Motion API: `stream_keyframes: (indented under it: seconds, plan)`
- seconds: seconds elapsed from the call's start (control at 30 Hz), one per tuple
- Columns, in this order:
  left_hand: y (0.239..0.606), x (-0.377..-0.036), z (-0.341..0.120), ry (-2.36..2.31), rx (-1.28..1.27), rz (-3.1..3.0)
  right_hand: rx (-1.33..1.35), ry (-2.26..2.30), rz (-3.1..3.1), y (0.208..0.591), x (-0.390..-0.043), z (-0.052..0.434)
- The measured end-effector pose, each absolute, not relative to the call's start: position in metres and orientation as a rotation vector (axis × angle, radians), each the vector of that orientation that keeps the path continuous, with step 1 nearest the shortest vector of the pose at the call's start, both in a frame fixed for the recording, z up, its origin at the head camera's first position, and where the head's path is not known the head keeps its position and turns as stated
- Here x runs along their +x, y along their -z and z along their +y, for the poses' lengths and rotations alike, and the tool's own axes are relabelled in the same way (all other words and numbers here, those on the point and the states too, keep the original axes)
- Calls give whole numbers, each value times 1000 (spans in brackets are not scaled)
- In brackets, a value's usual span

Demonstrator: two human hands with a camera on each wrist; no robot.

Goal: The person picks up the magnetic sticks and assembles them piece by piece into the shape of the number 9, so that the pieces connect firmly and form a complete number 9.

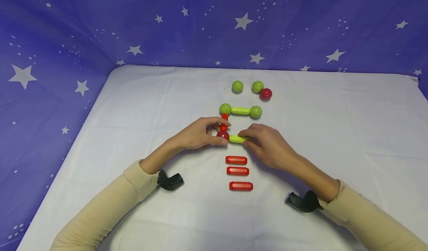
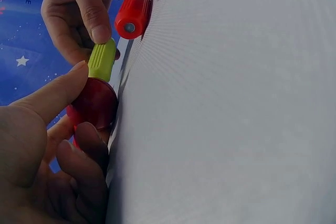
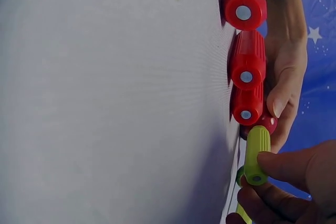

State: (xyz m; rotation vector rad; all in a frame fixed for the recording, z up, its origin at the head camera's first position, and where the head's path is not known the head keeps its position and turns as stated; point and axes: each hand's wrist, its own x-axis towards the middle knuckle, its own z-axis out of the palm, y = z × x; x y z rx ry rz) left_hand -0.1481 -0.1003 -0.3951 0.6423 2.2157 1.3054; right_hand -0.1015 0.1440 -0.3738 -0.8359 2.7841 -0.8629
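Note:
My left hand (image 1: 197, 134) grips a dark red ball (image 1: 223, 135) between thumb and fingers. A red magnetic rod (image 1: 224, 116) runs from that ball to a green ball (image 1: 225, 109), partly hidden by the left fingers. My right hand (image 1: 272, 147) pinches a yellow-green magnetic rod (image 3: 257, 153), its inner end right at the red ball in the left wrist view. From the far green ball, another yellow-green rod (image 1: 240, 111) reaches a second green ball (image 1: 256, 111).
Three loose red rods (image 1: 237, 170) lie in a column nearer the body, metal discs on their ends. Behind the joined pieces rest a green ball (image 1: 237, 86), another green ball (image 1: 258, 86) and a red ball (image 1: 265, 94). A white cloth (image 1: 150, 95) covers the table.

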Motion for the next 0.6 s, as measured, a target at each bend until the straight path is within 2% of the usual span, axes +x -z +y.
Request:
stream_keyframes:
  seconds: [0.6]
  plan:
    - [394,-148,-99,-1287,657,2237,-819,882,2763,375,-104,150]
